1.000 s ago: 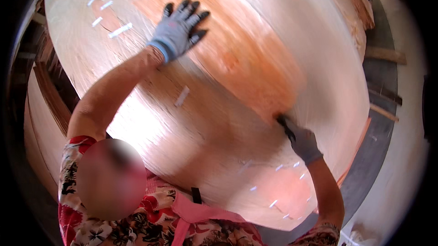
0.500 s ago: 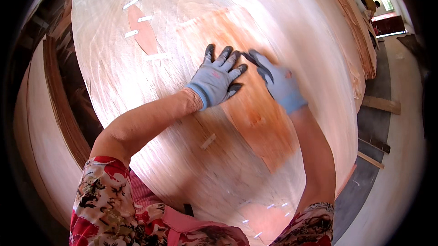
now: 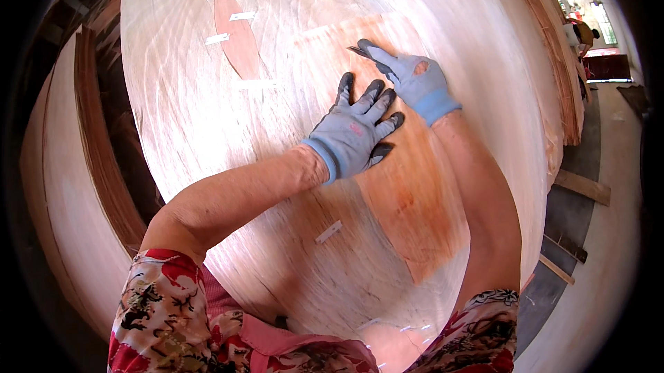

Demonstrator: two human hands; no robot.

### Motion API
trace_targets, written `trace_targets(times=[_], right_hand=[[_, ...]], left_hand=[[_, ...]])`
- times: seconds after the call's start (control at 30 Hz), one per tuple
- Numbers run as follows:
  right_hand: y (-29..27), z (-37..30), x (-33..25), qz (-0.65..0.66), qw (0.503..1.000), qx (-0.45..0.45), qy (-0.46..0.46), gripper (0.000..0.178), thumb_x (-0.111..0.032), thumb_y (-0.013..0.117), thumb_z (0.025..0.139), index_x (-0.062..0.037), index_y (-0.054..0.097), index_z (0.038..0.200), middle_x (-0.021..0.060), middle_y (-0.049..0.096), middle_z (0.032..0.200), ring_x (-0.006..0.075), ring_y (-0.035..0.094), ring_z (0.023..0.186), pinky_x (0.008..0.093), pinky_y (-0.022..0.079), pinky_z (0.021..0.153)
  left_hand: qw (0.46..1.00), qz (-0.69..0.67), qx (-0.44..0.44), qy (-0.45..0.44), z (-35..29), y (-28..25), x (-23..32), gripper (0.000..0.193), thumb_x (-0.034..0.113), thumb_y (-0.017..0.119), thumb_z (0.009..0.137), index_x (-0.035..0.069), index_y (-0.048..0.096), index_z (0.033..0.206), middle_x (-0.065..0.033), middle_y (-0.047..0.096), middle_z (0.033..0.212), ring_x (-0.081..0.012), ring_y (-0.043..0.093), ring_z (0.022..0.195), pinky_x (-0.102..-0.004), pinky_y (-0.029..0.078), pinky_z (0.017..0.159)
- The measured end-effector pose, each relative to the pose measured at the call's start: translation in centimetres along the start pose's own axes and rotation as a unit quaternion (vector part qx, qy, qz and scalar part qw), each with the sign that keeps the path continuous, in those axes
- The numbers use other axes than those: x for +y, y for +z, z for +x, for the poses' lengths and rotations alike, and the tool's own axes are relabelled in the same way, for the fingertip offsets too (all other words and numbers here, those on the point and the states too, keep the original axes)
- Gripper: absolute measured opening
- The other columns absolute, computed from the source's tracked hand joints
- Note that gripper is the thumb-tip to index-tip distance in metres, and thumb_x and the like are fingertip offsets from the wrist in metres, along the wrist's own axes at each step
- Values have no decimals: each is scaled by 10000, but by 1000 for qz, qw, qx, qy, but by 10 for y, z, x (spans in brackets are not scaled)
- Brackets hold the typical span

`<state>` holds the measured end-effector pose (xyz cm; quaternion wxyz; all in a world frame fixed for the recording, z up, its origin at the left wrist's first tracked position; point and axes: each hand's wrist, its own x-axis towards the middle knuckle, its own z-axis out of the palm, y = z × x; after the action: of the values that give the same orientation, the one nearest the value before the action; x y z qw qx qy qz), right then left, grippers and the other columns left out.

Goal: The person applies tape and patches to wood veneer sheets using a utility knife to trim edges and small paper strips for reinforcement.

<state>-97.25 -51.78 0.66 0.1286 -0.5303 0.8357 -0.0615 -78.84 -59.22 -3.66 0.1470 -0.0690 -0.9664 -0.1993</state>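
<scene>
An orange-brown strip of wood veneer (image 3: 408, 207) lies on a large pale veneer sheet (image 3: 283, 34). My left hand (image 3: 354, 131), in a grey glove with dark fingertips, presses flat across the strip with its fingers spread. Farther off and to the right, my right hand (image 3: 413, 81), gloved alike, is closed on a thin, dark, blade-like tool (image 3: 357, 52). The tool's tip points left over the far part of the strip; most of it is hidden by the fingers. A hole in this glove shows near the knuckles.
A reddish leaf-shaped patch (image 3: 237, 37) is held by white tape pieces at the far left of the sheet. Another tape piece (image 3: 328, 232) sits nearer me. Stacked veneer (image 3: 104, 138) stands at left, and wooden bars (image 3: 582, 186) jut out at right. A person (image 3: 584, 32) is in the right background.
My right hand has moved away from me along the strip, and the tool now shows more clearly. My left hand stays pressed on the veneer. The whole view has shifted slightly.
</scene>
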Motion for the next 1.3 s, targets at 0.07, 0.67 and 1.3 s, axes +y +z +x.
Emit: trace_targets(times=[0.07, 0.67, 1.3], right_hand=[[-3, 2, -3, -39, 999, -30, 16, 542, -82, 426, 961, -343, 524, 1427, 130, 703, 986, 220, 678, 837, 321, 525, 724], [18, -186, 28, -106, 978, -37, 177, 538, -193, 478, 980, -427, 407, 1459, 123, 685, 867, 334, 670, 722, 452, 535, 615], [115, -436, -98, -164, 898, -12, 409, 679, -155, 568, 926, -332, 342, 1541, 117, 646, 788, 302, 636, 661, 412, 471, 575]], left_hand=[[1000, 6, -4, 0, 0, 2, -1, 542, 478, 479, 964, 150, 543, 1390, -212, 413, 1512, -387, 323, 1439, -717, 101, 1132], [985, 163, -52, -8, -1, 1, 9, 555, 509, 407, 1004, 232, 441, 1484, -124, 359, 1571, -307, 298, 1470, -630, 127, 1173], [982, 182, -44, 7, -1, 14, 5, 524, 521, 410, 1011, 285, 439, 1478, -83, 369, 1573, -276, 302, 1468, -612, 155, 1153]])
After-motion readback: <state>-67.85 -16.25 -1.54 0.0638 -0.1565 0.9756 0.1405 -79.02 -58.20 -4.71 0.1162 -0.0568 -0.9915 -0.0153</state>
